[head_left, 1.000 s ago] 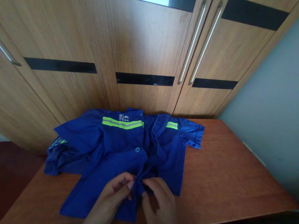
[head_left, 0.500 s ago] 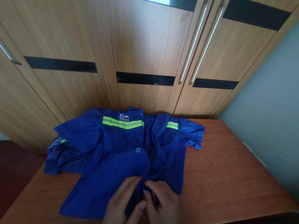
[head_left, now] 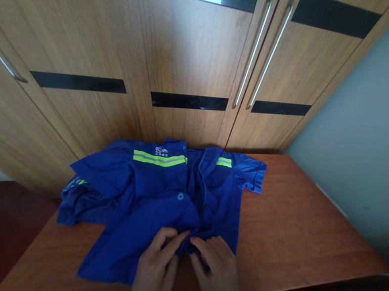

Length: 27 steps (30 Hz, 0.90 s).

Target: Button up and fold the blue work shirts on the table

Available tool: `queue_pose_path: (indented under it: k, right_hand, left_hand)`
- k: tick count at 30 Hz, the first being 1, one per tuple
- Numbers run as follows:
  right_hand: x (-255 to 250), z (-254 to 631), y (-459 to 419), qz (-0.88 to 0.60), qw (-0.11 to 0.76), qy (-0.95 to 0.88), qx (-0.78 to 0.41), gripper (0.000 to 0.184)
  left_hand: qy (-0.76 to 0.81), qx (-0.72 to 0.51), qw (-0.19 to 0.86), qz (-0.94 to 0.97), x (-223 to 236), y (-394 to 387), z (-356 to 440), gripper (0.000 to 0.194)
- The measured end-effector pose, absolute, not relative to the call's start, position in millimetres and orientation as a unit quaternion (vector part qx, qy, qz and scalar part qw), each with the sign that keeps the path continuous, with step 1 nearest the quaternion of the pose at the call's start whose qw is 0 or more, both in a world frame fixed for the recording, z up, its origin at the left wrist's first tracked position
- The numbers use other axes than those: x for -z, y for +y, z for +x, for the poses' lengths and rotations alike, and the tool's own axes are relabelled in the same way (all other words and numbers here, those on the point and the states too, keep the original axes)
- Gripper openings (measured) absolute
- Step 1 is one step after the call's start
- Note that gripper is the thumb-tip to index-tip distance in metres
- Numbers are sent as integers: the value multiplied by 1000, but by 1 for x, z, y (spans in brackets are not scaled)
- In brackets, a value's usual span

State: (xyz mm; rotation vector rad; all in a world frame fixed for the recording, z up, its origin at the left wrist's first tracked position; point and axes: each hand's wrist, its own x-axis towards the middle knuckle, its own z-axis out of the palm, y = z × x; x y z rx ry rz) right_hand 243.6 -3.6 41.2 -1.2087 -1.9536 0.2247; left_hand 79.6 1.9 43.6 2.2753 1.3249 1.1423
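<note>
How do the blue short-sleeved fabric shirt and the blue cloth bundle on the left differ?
The blue short-sleeved fabric shirt lies mostly spread out; the blue cloth bundle is crumpled.
The left hand and right hand touch the shirt; neither touches the bundle.
The shirt lies uppermost; the bundle is partly under it.
Both have yellow-green accents.

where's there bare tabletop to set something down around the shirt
The widest free patch of tabletop lies right of the blue shirt, bounded by the grey wall and the front edge. A smaller one is front left, between the bundled cloth, the shirt and the left edge. It's crowded mid-front, where the left hand and right hand hold the shirt's opening.
</note>
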Motion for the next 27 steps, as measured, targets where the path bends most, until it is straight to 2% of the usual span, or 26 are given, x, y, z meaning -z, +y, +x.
queue_pose_path:
  k: [9, 15, 17, 23, 27]
  right_hand:
    - [-38, 241, -6, -491, 409, -763, -99, 21]
    - [-39, 237, -9, -483, 421, -678, -361, 23]
    - [-42, 237, -9, -460, 436, -660, -404, 22]
    - [-37, 239, -14, -452, 421, -659, -428, 30]
    - [-25, 240, -17, -486, 391, -667, -406, 28]
  left_hand:
    - [379, -401, -1, 834, -53, 4, 59, 31]
    - [326, -389, -10, 862, -57, -7, 50, 34]
    - [310, -366, -3, 877, -57, -11, 50, 33]
    - [316, -294, 3, 902, -48, -12, 53, 30]
    - [318, -279, -5, 906, -41, -10, 50, 31]
